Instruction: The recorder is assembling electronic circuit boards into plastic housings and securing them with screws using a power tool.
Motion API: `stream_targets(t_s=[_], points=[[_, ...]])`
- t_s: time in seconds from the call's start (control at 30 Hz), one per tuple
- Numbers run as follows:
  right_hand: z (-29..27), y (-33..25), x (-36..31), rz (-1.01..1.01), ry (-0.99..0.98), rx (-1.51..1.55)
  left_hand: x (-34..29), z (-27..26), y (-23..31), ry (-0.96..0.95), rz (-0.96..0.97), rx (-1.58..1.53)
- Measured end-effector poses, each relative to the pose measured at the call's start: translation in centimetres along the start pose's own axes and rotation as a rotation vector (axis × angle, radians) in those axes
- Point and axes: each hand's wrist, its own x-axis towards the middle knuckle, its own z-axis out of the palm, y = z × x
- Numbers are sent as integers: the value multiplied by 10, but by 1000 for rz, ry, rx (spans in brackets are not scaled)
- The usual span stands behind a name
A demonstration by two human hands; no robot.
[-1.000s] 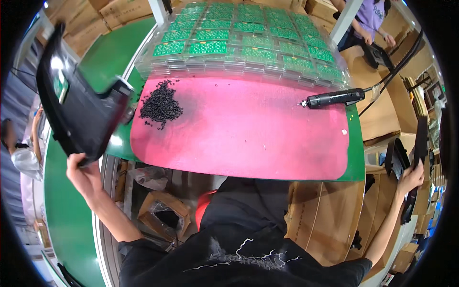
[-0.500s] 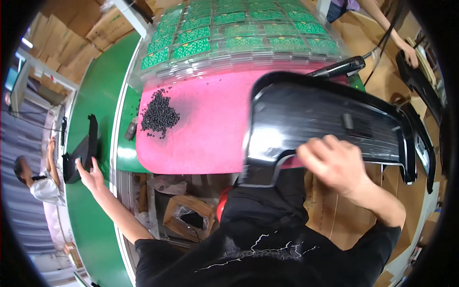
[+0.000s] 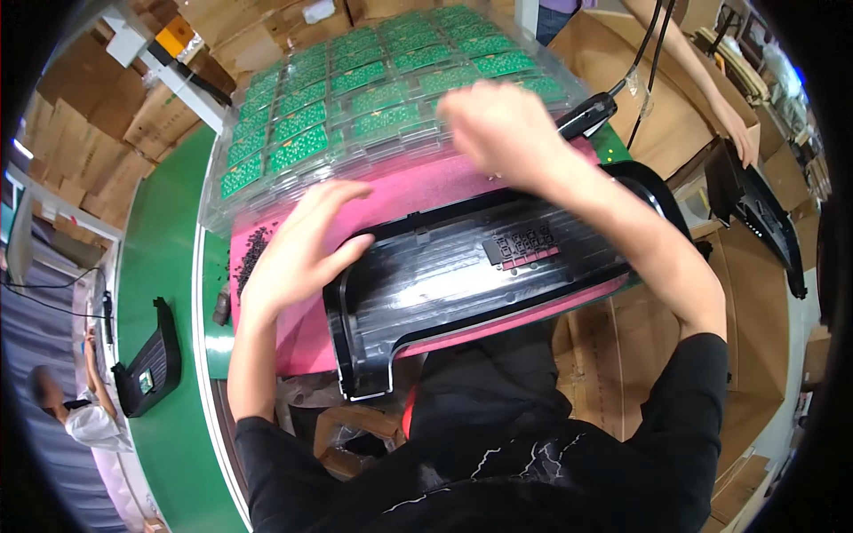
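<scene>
A large black plastic housing [image 3: 498, 266] lies across the pink mat [image 3: 426, 191] in front of me, ribbed inner side up. My left hand [image 3: 302, 240] is spread open, its fingertips touching the housing's left end. My right hand [image 3: 502, 133] is blurred; it hovers above the housing's far edge, at the near rim of a clear tray of green circuit boards [image 3: 355, 107]. Whether it holds anything is unclear. A black electric screwdriver [image 3: 588, 111] lies just right of that hand.
A pile of small black screws [image 3: 250, 253] sits on the mat's left edge. Another black housing [image 3: 151, 360] rides the green conveyor [image 3: 160, 258] at left, beside a person [image 3: 80, 413]. A co-worker's arm [image 3: 702, 89] and another housing [image 3: 755, 213] are at right, among cardboard boxes.
My left hand left a housing on the conveyor and came back to the mat. My right hand brought a new housing from the right, laid it on the mat and moved toward the tray.
</scene>
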Motion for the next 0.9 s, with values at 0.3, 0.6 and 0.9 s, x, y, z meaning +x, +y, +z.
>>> stream_targets(t_s=[0.3, 0.6, 0.9], points=[[63, 153, -14, 488, -184, -59, 78, 66, -8, -201, 306, -141], [89, 176, -20, 273, -79, -230, 73, 32, -11, -368, 165, 37], [48, 131, -9, 165, -98, -377, 66, 23, -8, -228, 105, 6]])
